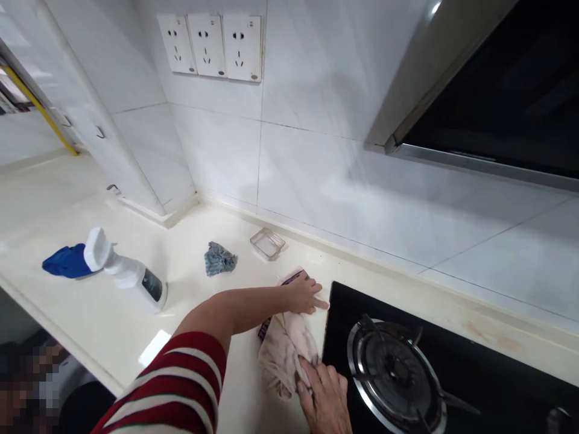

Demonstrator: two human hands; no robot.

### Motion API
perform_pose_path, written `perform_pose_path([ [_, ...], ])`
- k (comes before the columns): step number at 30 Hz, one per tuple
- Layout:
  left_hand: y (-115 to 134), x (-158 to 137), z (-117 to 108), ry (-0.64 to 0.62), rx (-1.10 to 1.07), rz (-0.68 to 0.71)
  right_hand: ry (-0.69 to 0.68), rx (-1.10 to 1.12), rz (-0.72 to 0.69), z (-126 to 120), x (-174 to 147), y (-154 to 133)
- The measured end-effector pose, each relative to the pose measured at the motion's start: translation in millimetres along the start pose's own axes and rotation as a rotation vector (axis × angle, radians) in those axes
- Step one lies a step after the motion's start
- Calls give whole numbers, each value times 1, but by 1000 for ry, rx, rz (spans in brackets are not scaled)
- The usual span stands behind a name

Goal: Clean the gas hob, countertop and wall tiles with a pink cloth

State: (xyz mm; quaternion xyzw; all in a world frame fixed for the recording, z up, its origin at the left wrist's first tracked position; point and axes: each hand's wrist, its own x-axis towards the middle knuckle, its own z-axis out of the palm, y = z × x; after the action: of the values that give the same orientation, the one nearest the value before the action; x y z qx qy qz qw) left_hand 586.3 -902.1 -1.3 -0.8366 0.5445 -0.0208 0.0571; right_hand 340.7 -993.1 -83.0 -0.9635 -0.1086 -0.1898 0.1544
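Note:
My left hand [307, 293], at the end of a red-and-white striped sleeve, is on a beige cloth [287, 352] with a dark printed border. Its index finger points along the cloth to the left edge of the black gas stove [337, 325]; cloth shows on both sides of this hand. Nearer to me, my right hand [325, 395] grips the lower part of the same cloth, fingers bent over its folds. The cloth lies bunched on the cream countertop [239, 374], beside the stove. Parts of it are hidden under both hands.
A burner [398, 367] with metal pot supports sits on the stove. Left on the counter are a white spray bottle [131, 274] lying down, a blue cloth [67, 261], a grey-blue rag [219, 259] and a clear small dish [267, 243]. A dark range hood [497, 102] overhangs at right.

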Motion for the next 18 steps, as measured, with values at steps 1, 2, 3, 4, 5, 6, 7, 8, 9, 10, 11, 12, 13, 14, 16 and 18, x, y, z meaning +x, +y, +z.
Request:
perform_pose_path([
  [1,-1,0,0,-1,2,-15,-6,0,0,1,0,1],
  [2,-2,4,-1,-3,4,-42,-12,0,-5,1,0,2],
  [3,-4,9,-1,-6,3,-76,-18,1,-13,1,1,3],
  [4,-6,16,-1,-7,-1,-111,-18,2,-20,0,1,3],
  [5,-9,25,-1,-7,-8,-144,-16,3,-21,0,2,3],
  [6,-12,33,-1,-6,-16,-173,-12,4,-15,-1,2,2],
  [7,-14,41,-1,-5,-25,-197,-10,4,-2,-2,3,1],
  [8,-16,47,-1,-5,-32,-214,-11,5,14,-3,3,0],
  [9,-18,52,0,-4,-37,-226,-15,6,33,-3,3,-2],
  [10,-18,54,0,-1,-38,-230,-22,8,49,-4,3,-3],
  [11,-18,55,1,2,-37,-226,-31,12,60,-4,3,-4],
  [12,-17,53,1,6,-34,-215,-32,17,71,-5,2,-4],
  [13,-15,50,2,11,-29,-196,-24,24,83,-4,0,-4],
  [14,-13,45,2,17,-24,-171,-8,31,96,-4,-1,-4],
  [16,-7,31,2,31,-17,-111,45,49,128,-2,-4,-1],
  [18,1,14,2,47,-17,-53,94,69,158,0,-7,2],
])
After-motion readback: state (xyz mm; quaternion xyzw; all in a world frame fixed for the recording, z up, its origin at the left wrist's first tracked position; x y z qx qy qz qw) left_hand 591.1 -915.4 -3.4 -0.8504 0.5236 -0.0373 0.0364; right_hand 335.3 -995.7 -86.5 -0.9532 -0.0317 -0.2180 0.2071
